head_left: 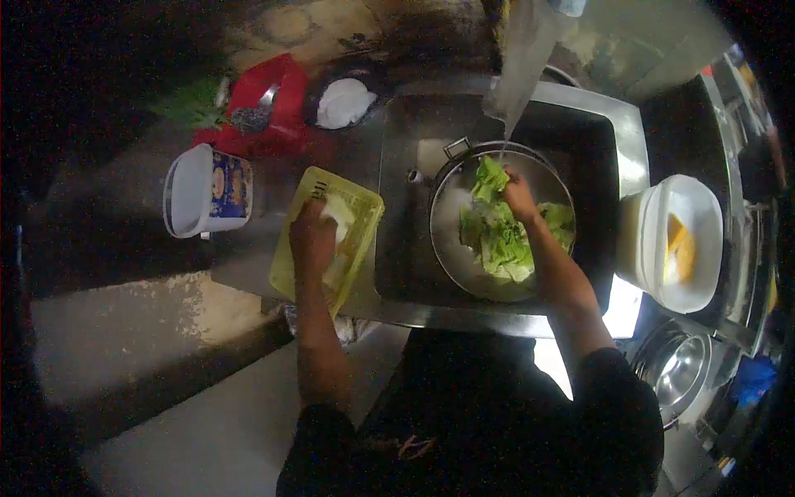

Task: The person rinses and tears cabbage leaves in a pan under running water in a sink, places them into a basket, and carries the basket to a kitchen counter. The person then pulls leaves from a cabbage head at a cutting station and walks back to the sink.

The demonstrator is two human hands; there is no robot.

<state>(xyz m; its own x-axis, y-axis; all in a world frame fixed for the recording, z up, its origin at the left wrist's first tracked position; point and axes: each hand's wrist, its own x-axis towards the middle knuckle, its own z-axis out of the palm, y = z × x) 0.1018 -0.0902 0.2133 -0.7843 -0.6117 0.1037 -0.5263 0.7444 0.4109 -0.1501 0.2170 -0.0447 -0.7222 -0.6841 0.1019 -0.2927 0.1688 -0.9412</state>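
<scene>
- The right hand (517,197) is closed on a lettuce leaf (490,178), held over the pot (445,236) near its far edge.
- The pot sits inside the sink (410,277), one looped handle showing at its far left side.
- More lettuce (507,248) lies in the pot, some of it below the raised leaf and some to the right, partly behind the right forearm.
- A thin stream of water (503,137) comes down at the far side of the pot, close to the right hand, from a pale hanging piece (527,62) whose material is unclear.
- The left hand (312,236) is at the yellow-green basket (364,248), its fingers bent beside a pale piece (337,214) inside; whether it grips anything, I cannot tell.
- The basket lies slanted on the surface (240,263), just left of the sink.
- Beyond the basket, to the left, is a white tub (189,195) with a blue label.
- Right of the sink, another white tub (700,215) holds something yellow (681,248).
</scene>
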